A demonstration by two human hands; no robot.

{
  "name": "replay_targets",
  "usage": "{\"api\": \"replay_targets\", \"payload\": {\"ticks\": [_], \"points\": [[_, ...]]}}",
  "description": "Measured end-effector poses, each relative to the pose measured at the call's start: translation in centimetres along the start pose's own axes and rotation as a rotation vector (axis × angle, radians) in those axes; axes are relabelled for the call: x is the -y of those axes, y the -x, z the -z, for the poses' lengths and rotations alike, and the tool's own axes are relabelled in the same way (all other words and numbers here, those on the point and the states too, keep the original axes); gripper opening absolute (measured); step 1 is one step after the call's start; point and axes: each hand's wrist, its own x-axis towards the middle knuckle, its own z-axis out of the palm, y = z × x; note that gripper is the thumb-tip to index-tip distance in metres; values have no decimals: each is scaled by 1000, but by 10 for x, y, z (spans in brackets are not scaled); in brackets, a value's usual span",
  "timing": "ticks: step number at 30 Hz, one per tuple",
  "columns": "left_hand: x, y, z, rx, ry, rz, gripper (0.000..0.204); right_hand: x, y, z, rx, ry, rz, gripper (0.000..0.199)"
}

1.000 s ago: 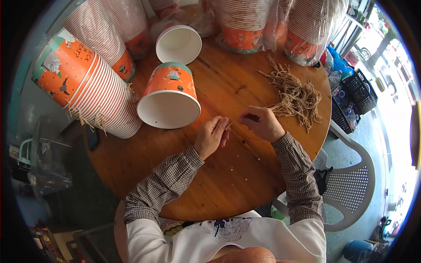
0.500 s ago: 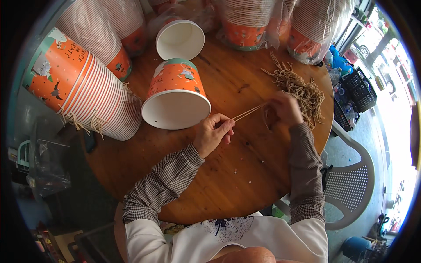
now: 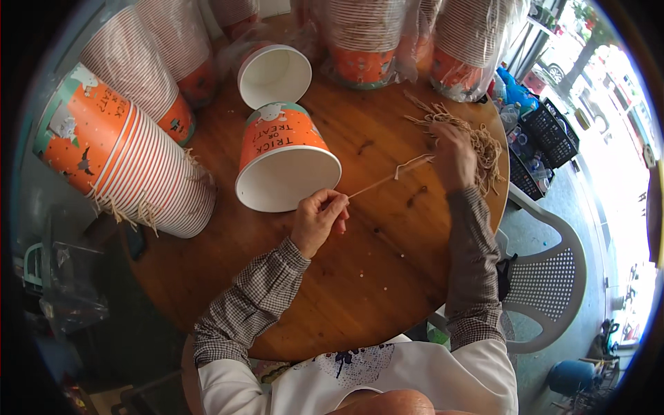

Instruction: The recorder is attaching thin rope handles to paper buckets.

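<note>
Now a thin tan paper string (image 3: 387, 180) is pinched tight at both ends by the left hand (image 3: 319, 220) and right hand (image 3: 453, 155), stretched above the round wooden table (image 3: 387, 277), beside an orange paper bucket (image 3: 285, 166).

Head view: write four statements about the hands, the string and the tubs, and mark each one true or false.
1. The left hand pinches one end of a tan string. True.
2. The right hand rests flat on the bare table, away from the string pile. False: it is at the pile, holding the string's other end.
3. An orange tub lies on its side, open mouth toward the person. True.
4. The long tub stack stands upright. False: it lies on its side.
</note>
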Motion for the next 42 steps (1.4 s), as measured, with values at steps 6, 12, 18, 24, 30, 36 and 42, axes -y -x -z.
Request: {"api": "replay_targets", "payload": {"ticks": [6,12,18,24,30,36,42], "points": [[-1,1,1,7,-31,-13,18,127,23,8,667,-881,-155,24],[-1,-1,-3,21,-171,-67,15,115,30,1,654,-913,-169,21],[3,0,0,31,-279,-124,18,108,32,-6,550,-820,68,12],[-4,1,-1,-71,-154,-85,32,113,27,10,599,-927,-243,11],[-9,6,-8,-53,23,88,46,112,30,4,561,-932,-151,12],[-3,8,-8,-56,-263,-79,38,111,33,-2,573,-927,-129,12],[0,10,-12,-138,-333,-282,15,117,31,3,548,-837,-91,13]]}}
